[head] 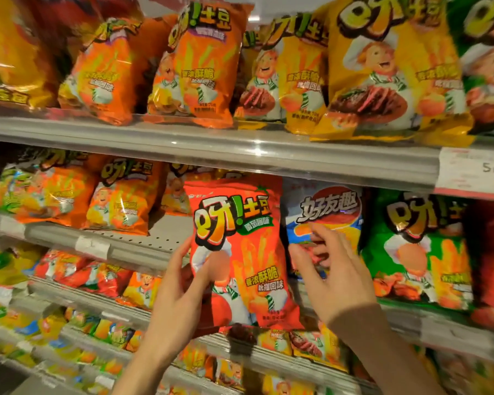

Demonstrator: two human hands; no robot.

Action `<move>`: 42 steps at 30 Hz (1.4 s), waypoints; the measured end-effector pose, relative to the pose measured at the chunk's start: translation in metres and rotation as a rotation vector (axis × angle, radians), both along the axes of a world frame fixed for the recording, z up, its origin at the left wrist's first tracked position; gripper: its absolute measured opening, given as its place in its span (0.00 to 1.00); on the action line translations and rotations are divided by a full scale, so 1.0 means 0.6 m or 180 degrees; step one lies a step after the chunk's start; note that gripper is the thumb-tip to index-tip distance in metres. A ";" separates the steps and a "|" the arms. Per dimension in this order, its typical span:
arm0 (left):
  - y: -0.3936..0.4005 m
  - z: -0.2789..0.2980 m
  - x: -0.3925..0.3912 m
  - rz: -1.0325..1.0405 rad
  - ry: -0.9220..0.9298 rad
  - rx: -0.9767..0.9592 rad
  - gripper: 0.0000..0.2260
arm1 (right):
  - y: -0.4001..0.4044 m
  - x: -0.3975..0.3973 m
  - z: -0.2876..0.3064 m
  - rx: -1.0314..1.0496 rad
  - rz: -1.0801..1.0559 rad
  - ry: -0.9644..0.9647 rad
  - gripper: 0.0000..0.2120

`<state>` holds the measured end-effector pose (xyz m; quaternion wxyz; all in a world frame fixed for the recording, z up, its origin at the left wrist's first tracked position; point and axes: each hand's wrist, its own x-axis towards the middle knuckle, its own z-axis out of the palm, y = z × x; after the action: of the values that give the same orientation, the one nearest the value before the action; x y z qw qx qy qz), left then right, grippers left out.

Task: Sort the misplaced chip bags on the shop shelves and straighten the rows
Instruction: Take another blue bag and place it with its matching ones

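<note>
In front of the middle shelf [160,243], our left hand [180,283] grips the red chip bag [240,252] by its left edge, thumb curled across its front, holding it upright. Just beside it, our right hand [334,269] reaches with relaxed fingers spread, fingertips touching the blue bag [325,215]. A green bag [417,246] stands further right.

Left hand [183,283] grips a red chip bag [240,252]; right hand [334,269] reaches toward a blue-and-white bag [325,212].
</note>
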<state>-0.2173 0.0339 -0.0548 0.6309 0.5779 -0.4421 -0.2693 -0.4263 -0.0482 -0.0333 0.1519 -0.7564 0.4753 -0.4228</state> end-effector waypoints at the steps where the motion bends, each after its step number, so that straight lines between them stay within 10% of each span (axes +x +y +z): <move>1: -0.004 -0.001 0.006 -0.0033 -0.0012 0.0024 0.16 | -0.002 -0.004 0.001 -0.0369 -0.0237 -0.0002 0.27; 8: -0.020 -0.004 0.043 -0.0302 -0.0148 0.0079 0.18 | -0.048 0.001 0.021 -0.0330 -0.1513 0.0624 0.35; 24: -0.006 -0.002 0.077 -0.0503 -0.0202 0.0008 0.21 | -0.086 0.005 0.055 0.0377 -0.1148 -0.1051 0.26; 42: 0.025 0.010 0.104 -0.0326 -0.0251 0.0040 0.17 | -0.057 0.003 0.083 0.0156 -0.1246 -0.0956 0.28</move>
<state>-0.1548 0.0490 -0.0485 0.5947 0.5687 -0.4939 -0.2811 -0.4243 -0.0826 0.0162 0.1543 -0.5748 0.5950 -0.5402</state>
